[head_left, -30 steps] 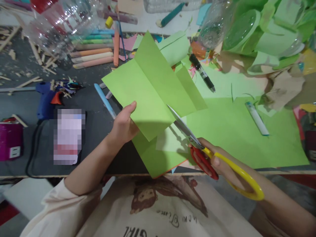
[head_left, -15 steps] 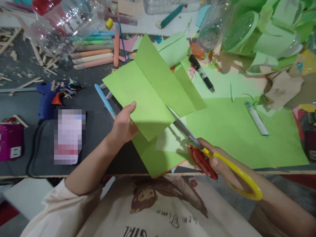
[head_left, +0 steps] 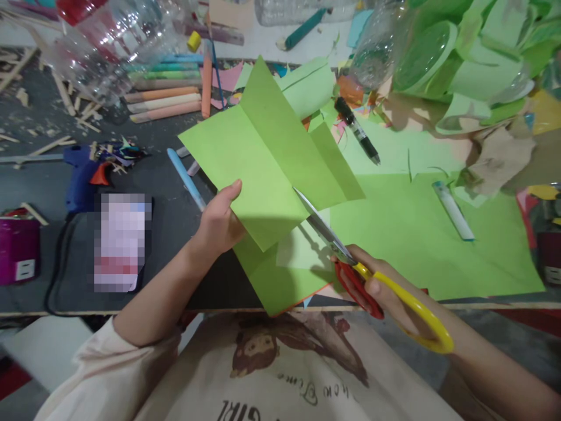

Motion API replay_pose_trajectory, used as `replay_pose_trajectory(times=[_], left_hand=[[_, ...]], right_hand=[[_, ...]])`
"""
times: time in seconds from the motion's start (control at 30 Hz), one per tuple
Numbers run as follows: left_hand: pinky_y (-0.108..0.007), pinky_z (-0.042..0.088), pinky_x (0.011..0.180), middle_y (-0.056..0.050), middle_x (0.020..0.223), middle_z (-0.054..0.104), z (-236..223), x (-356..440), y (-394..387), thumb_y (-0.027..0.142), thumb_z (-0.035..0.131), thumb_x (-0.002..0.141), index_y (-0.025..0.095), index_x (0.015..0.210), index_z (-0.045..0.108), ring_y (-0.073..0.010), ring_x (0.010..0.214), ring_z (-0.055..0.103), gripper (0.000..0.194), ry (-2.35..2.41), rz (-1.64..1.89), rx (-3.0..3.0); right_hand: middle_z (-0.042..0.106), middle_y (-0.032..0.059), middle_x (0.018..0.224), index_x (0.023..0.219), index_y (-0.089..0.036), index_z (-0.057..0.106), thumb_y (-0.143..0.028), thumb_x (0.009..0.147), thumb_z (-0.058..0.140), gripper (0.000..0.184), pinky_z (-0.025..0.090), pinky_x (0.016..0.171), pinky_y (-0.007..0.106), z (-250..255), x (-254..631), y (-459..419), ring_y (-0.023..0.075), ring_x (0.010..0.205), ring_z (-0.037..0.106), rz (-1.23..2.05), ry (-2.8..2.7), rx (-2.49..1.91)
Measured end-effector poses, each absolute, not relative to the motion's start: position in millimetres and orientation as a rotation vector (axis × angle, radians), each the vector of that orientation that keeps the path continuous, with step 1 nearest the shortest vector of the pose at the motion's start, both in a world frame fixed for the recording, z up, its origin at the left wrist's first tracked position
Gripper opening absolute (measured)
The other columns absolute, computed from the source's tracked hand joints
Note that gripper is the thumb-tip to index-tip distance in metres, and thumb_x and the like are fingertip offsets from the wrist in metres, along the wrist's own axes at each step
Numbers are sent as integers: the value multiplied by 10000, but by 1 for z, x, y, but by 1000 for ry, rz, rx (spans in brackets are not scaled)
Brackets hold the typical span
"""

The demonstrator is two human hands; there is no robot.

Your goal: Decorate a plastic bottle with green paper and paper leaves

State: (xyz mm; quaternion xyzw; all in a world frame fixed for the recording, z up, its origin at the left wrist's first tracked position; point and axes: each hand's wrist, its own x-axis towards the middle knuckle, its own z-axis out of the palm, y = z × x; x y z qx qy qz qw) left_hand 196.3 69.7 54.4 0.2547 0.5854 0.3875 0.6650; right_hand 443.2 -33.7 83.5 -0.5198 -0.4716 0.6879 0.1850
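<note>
My left hand (head_left: 221, 222) pinches the lower left edge of a creased sheet of green paper (head_left: 245, 158), its thumb on top and the other fingers hidden underneath. A cut runs into the sheet from its lower right side. My right hand (head_left: 372, 272) grips a pair of scissors (head_left: 326, 231) with one red and one yellow handle. Their blades are at the cut, with the upper blade lying over the held paper and the other mostly hidden. Beneath, a larger green sheet (head_left: 438, 234) lies on the table, and a paler green piece (head_left: 302, 245) is under the blades.
To the left are a phone (head_left: 120, 242), a blue glue gun (head_left: 81, 175) and wood sticks. A black marker (head_left: 357, 131) and a snap-off cutter (head_left: 453, 210) lie right. Coloured pens, plastic bottles (head_left: 118, 35) and green paper scraps (head_left: 477, 70) crowd the back.
The scissors' yellow handle has swung slightly left towards the red one, so the handles are a little closer together. The held paper has barely shifted, and my left hand keeps its place.
</note>
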Motion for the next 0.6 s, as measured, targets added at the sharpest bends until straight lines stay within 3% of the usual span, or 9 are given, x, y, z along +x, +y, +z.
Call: replay_pose_trajectory(times=[0.27, 0.43, 0.6], left_hand=[[-494, 491, 1014, -100, 983, 724, 47, 193, 71, 532, 523, 768, 147, 968, 671, -371, 1335, 469, 458, 1319, 899, 752], [-504, 476, 1031, -122, 1025, 718, 47, 194, 71, 551, 485, 749, 143, 994, 671, -364, 1354, 449, 511, 1237, 833, 724], [-486, 459, 1061, -109, 1041, 725, 47, 194, 71, 502, 463, 784, 145, 1018, 680, -334, 1366, 445, 479, 1229, 852, 682]], right_hand=[[438, -39, 647, 1063, -196, 535, -797, 791, 432, 667, 301, 411, 236, 77, 447, -33, 83, 517, 348, 1906, -1423, -1445], [448, -26, 660, 946, -212, 515, -803, 780, 439, 619, 340, 423, 233, 75, 445, -35, 95, 541, 379, 1817, -1419, -1510], [412, -40, 641, 965, -212, 513, -803, 788, 424, 623, 325, 403, 227, 72, 445, -37, 82, 509, 344, 1856, -1416, -1478]])
